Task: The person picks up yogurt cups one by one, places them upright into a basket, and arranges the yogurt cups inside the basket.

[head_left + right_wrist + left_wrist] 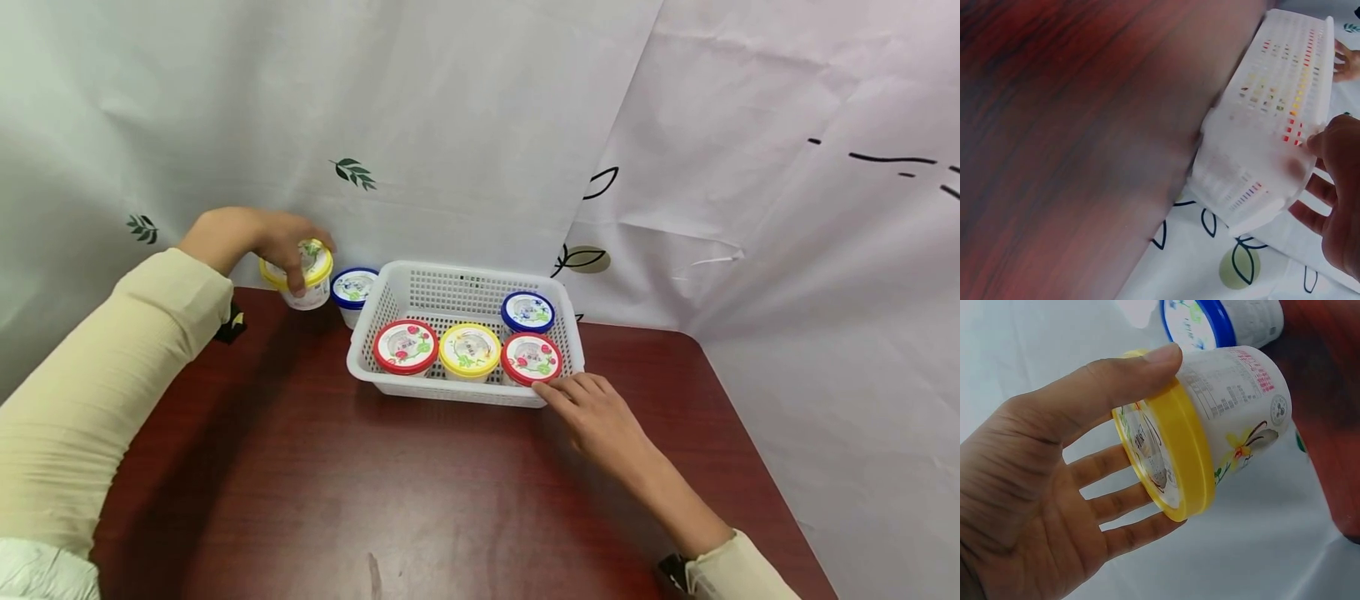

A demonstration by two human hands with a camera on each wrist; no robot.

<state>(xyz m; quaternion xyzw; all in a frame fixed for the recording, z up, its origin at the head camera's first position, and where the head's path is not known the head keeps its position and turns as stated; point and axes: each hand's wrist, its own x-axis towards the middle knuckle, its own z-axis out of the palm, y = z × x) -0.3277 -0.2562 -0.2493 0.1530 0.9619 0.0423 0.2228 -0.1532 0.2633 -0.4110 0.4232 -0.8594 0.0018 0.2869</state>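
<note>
My left hand [281,242] holds a tub with a yellow lid [318,265] from above, thumb on one side and fingers on the other. Vanilla flower and pod artwork shows on this yellow-lidded tub [1244,400] in the left wrist view; whether its base touches the table I cannot tell. Beside it stands a blue-lidded tub [354,286], left of a white plastic basket [450,392]. My right hand [600,421] grips the basket's rim at the near right corner, the thumb against the outer wall. Inside are two red-lidded tubs [406,346], a yellow-lidded one [469,351] and a blue-lidded one [528,312].
The basket stands near the back of a dark red-brown table [450,500]. A white curtain [465,125] with leaf prints hangs right behind the table and along its right side. Bare tabletop lies in front of the basket.
</note>
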